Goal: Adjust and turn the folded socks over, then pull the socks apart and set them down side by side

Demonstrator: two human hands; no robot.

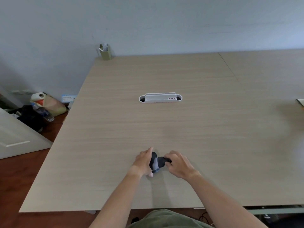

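Observation:
A small bundle of dark navy and grey fabric (157, 162), perhaps a rolled sock, lies on the light wooden table (164, 129) near its front edge. My left hand (144, 162) cups the bundle from the left, thumb beneath it and fingers curled over the top. From the right, my right hand (178, 163) pinches the bundle's dark end with its fingertips. Much of the fabric is hidden between the two hands.
A white oblong organiser tray (160, 97) sits at mid-table. A green pen holder (105, 52) stands at the far left corner by the wall. Bags and a plastic bottle (43, 112) lie on the floor to the left. A paper's edge (300, 102) shows at far right.

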